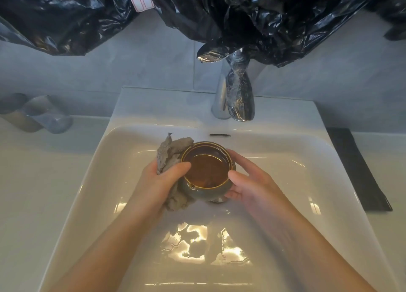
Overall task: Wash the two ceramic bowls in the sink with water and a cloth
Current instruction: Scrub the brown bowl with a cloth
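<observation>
At the near end of the sink (pixel 285 181), a shallow puddle of water (pixel 197 243) glints on the white floor of the basin, so some wetting is plainly done. Two bare forearms reach in over it.

Mid-basin, the left hand (pixel 160 177) has its fingers (pixel 178 167) curled round a grey cloth (pixel 169 151). It presses the cloth against the left wall of the bowls (pixel 206 170), thumb lying over the rim. The right hand (pixel 248 181) cups the opposite side, fingers bent round the outer wall and thumb near the rim. The bowls sit low in the middle of the sink, upright, brown inside and grey-green outside. I see what looks like a double rim, one ring inside the other, so I take it they are nested, though I cannot be sure.

I judge the wash to be in its early or middle stretch. The cloth is working the outside of the stack, the insides may not be wiped, and nothing is set aside as finished.

Further back stands the tap (pixel 232 93), partly wrapped in black plastic (pixel 241 12), with no stream that I can make out.

The count is two hands, one cloth, seemingly two bowls, one tap and one sink. A dark mat (pixel 356 166) lies on the bench to the right, and what seem to be two blurred tumblers (pixel 48 115) stand on the left.
</observation>
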A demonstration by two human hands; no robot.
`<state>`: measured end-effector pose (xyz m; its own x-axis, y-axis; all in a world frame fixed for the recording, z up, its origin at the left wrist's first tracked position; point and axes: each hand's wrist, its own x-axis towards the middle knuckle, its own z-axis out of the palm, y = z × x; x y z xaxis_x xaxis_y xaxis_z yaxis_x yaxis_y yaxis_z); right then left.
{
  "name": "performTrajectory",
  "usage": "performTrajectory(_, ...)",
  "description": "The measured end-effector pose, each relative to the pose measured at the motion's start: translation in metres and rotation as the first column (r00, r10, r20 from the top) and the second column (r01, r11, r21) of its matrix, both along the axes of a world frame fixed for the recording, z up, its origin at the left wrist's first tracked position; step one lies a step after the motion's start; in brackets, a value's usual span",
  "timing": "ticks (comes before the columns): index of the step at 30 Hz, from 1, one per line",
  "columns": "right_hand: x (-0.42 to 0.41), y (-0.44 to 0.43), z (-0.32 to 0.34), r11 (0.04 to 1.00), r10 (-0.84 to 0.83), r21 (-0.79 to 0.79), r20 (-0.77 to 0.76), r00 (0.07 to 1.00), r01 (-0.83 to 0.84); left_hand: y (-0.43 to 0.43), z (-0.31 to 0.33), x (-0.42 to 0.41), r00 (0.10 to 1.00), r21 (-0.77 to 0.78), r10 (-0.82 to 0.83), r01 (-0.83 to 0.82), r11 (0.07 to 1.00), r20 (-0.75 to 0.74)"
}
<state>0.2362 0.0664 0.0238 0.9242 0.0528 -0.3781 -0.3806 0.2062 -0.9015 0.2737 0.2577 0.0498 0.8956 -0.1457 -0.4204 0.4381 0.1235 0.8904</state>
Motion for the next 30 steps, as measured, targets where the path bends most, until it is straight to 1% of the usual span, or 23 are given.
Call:
performTrajectory(2, 0.001, -0.004, -0.001, 0.998, 0.040, 0.042, -0.018, 0.999, -0.039, 0.006, 0.001, 0.006, 0.996, -0.012, -0.088, 0.088, 0.996, -0.023)
performTrajectory(5, 0.002, -0.008, -0.004, 0.994, 0.104, 0.051, -0.045, 0.994, -0.101, 0.015, 0.001, 0.015, 0.974, 0.015, -0.223, 0.224, 0.974, -0.045)
performTrajectory(8, 0.002, -0.012, -0.004, 0.972, 0.230, 0.066, -0.059, 0.971, -0.226, 0.025, 0.001, 0.020, 0.925, 0.025, -0.367, 0.371, 0.928, -0.101)
performTrajectory(10, 0.003, -0.013, -0.005, 0.960, 0.273, 0.083, -0.064, 0.960, -0.267, 0.028, 0.002, 0.021, 0.894, 0.003, -0.423, 0.428, 0.904, -0.151)
performTrajectory(12, 0.002, -0.012, -0.007, 0.961, 0.267, 0.088, -0.071, 0.961, -0.261, 0.027, 0.000, 0.019, 0.896, 0.005, -0.406, 0.413, 0.911, -0.181)
performTrajectory(13, 0.003, -0.010, -0.009, 0.965, 0.256, 0.075, -0.070, 0.964, -0.251, 0.025, -0.002, 0.018, 0.915, 0.022, -0.362, 0.372, 0.928, -0.179)
performTrajectory(16, 0.002, 0.000, -0.010, 0.984, 0.175, 0.000, -0.071, 0.982, -0.176, 0.012, -0.006, 0.012, 0.986, 0.076, -0.125, 0.134, 0.988, -0.114)
performTrajectory(18, 0.002, 0.005, -0.009, 0.990, 0.126, -0.061, -0.026, 0.992, -0.127, 0.000, -0.006, 0.007, 0.998, 0.062, 0.026, -0.022, 0.998, -0.063)
performTrajectory(20, 0.001, 0.008, -0.009, 0.992, 0.066, -0.114, 0.030, 0.997, -0.063, -0.008, -0.004, 0.002, 0.996, 0.059, 0.090, -0.090, 0.994, -0.012)
performTrajectory(23, 0.001, 0.006, -0.008, 0.989, 0.051, -0.141, 0.083, 0.995, -0.039, -0.010, -0.004, 0.000, 0.998, 0.086, 0.064, -0.066, 0.994, 0.028)
performTrajectory(27, 0.002, 0.001, -0.008, 0.997, 0.079, 0.018, 0.048, 0.996, -0.080, 0.000, 0.000, 0.005, 0.995, 0.149, -0.050, 0.036, 0.988, 0.091)
performTrajectory(30, 0.002, -0.002, -0.010, 0.988, 0.117, 0.101, 0.003, 0.993, -0.117, 0.009, 0.003, 0.013, 0.980, 0.142, -0.187, 0.175, 0.974, 0.069)
